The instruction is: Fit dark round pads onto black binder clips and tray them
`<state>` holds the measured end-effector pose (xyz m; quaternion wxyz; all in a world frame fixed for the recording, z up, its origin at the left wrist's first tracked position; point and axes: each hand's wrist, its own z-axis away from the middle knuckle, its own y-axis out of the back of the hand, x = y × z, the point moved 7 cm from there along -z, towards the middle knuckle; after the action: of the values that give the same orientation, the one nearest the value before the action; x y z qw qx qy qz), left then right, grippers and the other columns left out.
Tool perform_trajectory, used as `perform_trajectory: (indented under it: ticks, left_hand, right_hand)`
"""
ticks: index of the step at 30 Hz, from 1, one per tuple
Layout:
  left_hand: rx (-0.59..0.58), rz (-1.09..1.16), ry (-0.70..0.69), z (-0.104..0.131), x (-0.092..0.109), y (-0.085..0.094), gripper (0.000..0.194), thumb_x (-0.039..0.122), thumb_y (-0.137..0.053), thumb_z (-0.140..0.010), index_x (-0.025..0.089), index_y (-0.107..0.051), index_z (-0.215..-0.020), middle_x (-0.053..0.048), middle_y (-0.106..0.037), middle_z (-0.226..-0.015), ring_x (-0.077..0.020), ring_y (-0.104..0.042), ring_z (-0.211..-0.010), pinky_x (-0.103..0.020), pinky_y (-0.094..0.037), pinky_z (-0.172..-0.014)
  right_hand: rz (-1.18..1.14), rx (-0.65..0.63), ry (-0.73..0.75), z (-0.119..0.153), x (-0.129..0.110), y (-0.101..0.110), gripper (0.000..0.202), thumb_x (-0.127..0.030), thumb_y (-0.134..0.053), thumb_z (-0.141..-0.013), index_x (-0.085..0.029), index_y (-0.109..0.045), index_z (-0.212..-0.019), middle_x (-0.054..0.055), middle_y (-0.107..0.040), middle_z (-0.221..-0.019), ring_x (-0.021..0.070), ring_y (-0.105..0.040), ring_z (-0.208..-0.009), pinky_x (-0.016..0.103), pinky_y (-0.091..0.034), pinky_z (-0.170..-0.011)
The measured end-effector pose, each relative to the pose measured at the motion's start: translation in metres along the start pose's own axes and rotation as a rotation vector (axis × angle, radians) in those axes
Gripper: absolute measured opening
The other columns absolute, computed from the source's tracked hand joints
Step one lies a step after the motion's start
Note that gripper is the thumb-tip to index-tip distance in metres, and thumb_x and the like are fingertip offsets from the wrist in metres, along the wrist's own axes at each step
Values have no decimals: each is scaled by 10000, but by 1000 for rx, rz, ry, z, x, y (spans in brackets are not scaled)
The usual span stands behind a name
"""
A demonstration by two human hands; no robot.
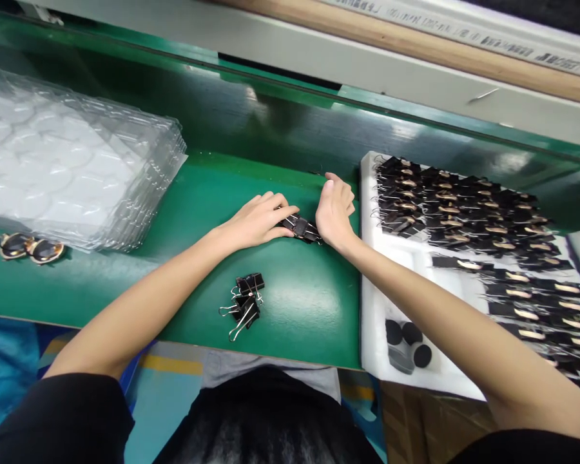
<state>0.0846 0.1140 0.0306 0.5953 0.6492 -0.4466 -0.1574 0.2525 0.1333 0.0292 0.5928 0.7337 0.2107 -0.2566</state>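
Note:
On the green table [314, 309], my left hand [258, 222] closes its thumb and fingers on the left end of a small dark item [302, 227] with black clips. My right hand [335, 209] is at the item's right end, its palm edge beside it and its fingers curled up in the air; whether it grips anything is not clear. Nearer to me lies a small heap of black binder clips [248, 299] with silver wire handles.
At the right, a white foam tray [370, 283] bears rows of clipped dark pieces [449, 209] and several round black discs [412, 333]. Stacked clear plastic trays [77, 161] stand at the left, with two gold-rimmed dark pieces [29, 248] in front. A green ledge runs behind.

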Motion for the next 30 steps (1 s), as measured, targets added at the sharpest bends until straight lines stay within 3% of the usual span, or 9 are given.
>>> perform_trajectory:
  ticks: [4, 7, 9, 13, 17, 20, 23, 27, 30]
  left_hand:
    - [-13, 65, -45, 1, 2, 4, 540, 469, -577, -996, 176, -516, -1445, -158, -590, -1352, -294, -528, -1161, -424, -426, -986]
    - [-4, 114, -30, 2, 1, 8, 452, 476, -492, -1034, 169, -570, -1356, -134, -658, -1243, -266, -581, -1127, -399, -445, -979]
    - [34, 128, 22, 2, -2, 12, 417, 486, -439, -1049, 166, -631, -1235, -113, -693, -1127, -239, -630, -1035, -356, -470, -915]
    - [68, 120, 119, 3, -8, 17, 459, 488, -364, -1056, 179, -671, -910, -54, -686, -825, -183, -636, -760, -282, -459, -719]
    - [32, 130, 71, 6, -7, 19, 485, 479, -288, -1056, 190, -673, -994, -67, -715, -877, -194, -662, -802, -295, -489, -764]
    - [96, 203, 83, 8, -13, 24, 516, 467, -232, -1062, 166, -602, -1259, -96, -726, -1050, -198, -683, -897, -316, -517, -847]
    - [100, 192, 164, 7, -23, 22, 500, 463, -251, -1056, 175, -591, -1282, -90, -732, -1055, -204, -697, -920, -326, -531, -867]
    - [54, 143, 195, 3, -24, 15, 435, 485, -334, -1032, 233, -627, -1232, -71, -746, -1102, -231, -707, -972, -351, -532, -911]
    - [51, 124, 185, 0, -22, 14, 411, 505, -357, -1033, 252, -641, -1190, -71, -742, -1141, -252, -697, -1044, -366, -510, -948]
  right_hand:
    - [-3, 27, 36, -6, -8, 7, 671, -644, -86, -1046, -268, -503, -1415, 141, -479, -1435, 302, -385, -1414, 562, -266, -1185]
    - [-71, 35, 75, -13, -17, 25, 635, -572, -84, -1073, -269, -572, -1342, 119, -552, -1373, 286, -461, -1355, 532, -321, -1164]
    - [-149, -121, 167, -12, -26, 27, 584, -564, -157, -1084, -258, -612, -1287, 99, -631, -1286, 270, -556, -1258, 490, -400, -1116]
    - [-144, -516, 395, 16, -46, 13, 434, -428, -698, -934, -191, -619, -1289, 89, -722, -1171, 256, -675, -1087, 384, -502, -982]
    - [-31, -534, 422, 43, -52, 21, 307, -198, -720, -904, -208, -668, -1206, 52, -760, -1059, 243, -712, -990, 316, -498, -850]
    - [29, -471, 453, 66, -50, 68, 265, -120, -644, -916, -215, -668, -1163, 45, -755, -1039, 238, -705, -963, 297, -477, -783]
    - [96, -383, 419, 90, -31, 146, 222, -139, -581, -933, -225, -658, -1123, 45, -737, -1028, 238, -686, -923, 313, -480, -765]
    - [240, -191, 302, 108, 26, 247, 168, -344, -593, -931, -244, -686, -1029, 74, -713, -1011, 284, -656, -937, 406, -511, -826]
    - [271, -151, 259, 109, 75, 277, 208, -417, -622, -891, -252, -704, -988, 80, -716, -984, 296, -662, -937, 450, -525, -849]
